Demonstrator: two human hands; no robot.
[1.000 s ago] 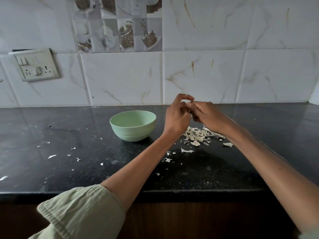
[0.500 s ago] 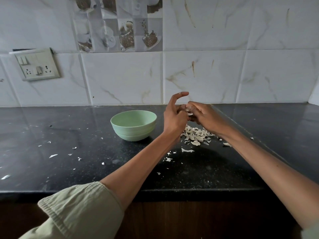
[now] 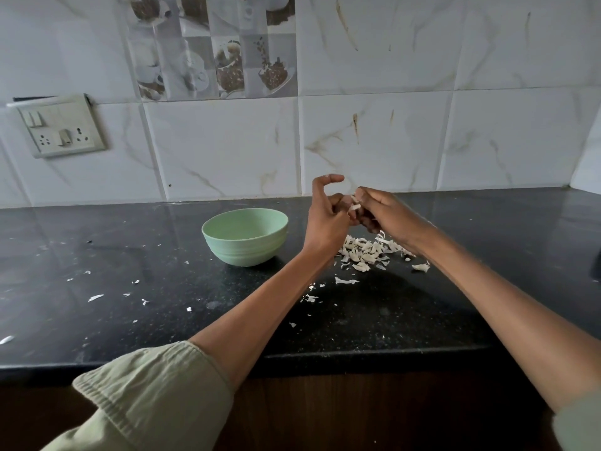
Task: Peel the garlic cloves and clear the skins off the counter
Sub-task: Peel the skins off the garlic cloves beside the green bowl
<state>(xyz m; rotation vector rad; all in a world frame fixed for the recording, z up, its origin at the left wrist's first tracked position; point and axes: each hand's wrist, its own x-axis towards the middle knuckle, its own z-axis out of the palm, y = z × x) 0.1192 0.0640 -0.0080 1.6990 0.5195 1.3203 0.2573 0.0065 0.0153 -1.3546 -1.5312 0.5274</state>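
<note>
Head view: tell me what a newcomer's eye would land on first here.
The two hands, left hand and right hand, meet above the black counter, their fingers working a pale bit of garlic skin. Right below them lies a heap of white skins, with stray flakes scattered leftward. A pale green bowl stands just left of the hands.
</note>
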